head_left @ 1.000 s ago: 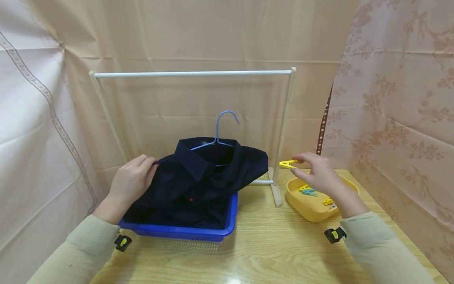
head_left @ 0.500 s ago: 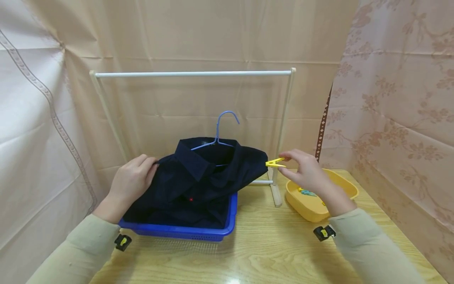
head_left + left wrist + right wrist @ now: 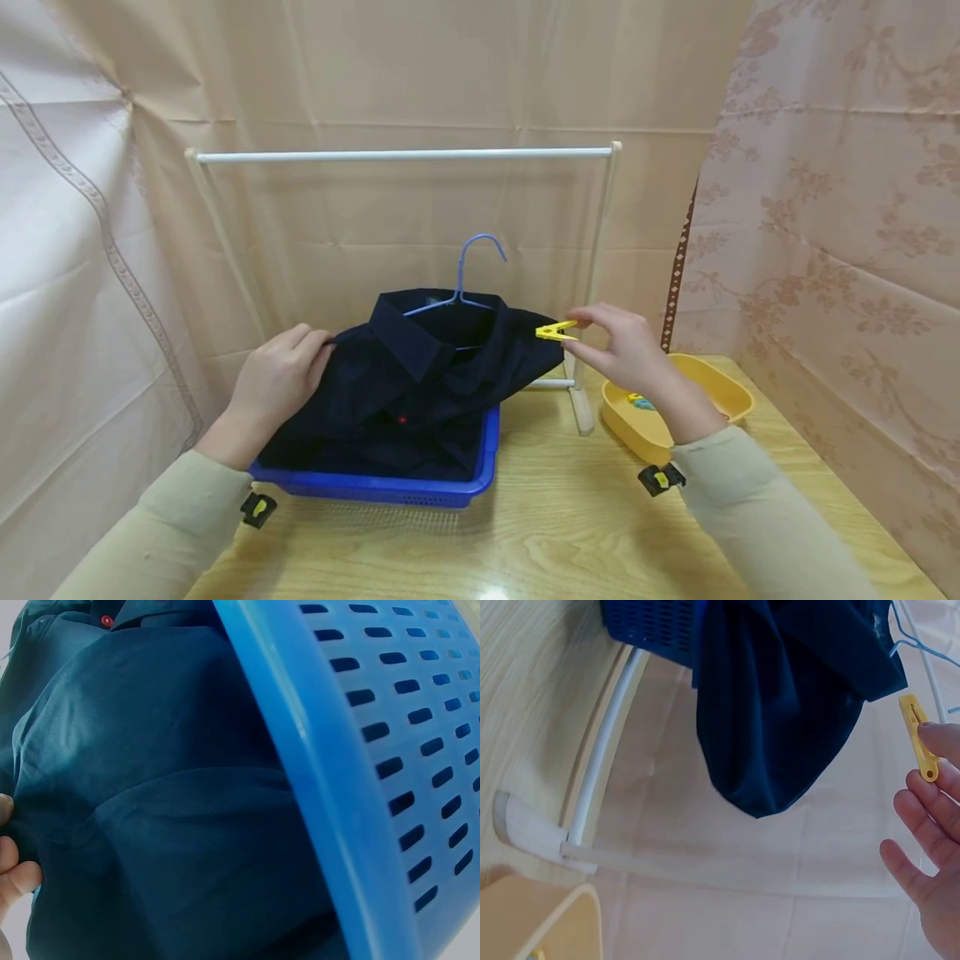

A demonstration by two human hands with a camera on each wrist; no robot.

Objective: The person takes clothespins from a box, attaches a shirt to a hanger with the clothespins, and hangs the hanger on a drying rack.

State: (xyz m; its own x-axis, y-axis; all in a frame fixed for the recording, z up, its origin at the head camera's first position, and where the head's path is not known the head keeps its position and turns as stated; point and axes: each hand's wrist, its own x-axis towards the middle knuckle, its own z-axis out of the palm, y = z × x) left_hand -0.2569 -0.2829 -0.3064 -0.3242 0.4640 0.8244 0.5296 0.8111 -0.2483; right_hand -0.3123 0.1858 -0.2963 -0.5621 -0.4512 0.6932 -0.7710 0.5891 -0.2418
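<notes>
A dark navy collared shirt (image 3: 360, 392) lies heaped in a blue basket (image 3: 375, 490), a blue wire hanger (image 3: 460, 271) inside its collar with the hook standing up. At the shirt's left shoulder, my left hand (image 3: 277, 375) pinches the cloth between thumb and fingers; in the left wrist view only fingertips (image 3: 21, 879) show at the cloth's edge. My right hand (image 3: 626, 350) holds a yellow clothespin (image 3: 553, 332) by its handle ends, in front of the shirt's right shoulder. In the right wrist view the clothespin (image 3: 918, 736) is apart from the cloth.
Behind the basket stands a rack with a white top bar (image 3: 405, 156) and a foot (image 3: 580, 410) on the wooden table (image 3: 547, 517). A yellow tub (image 3: 637, 429) with clothespins stands at the right. Curtains hang at the back and sides.
My right hand has moved left from above the yellow tub to the shirt's right shoulder, carrying the yellow clothespin. My left hand keeps its hold on the shirt.
</notes>
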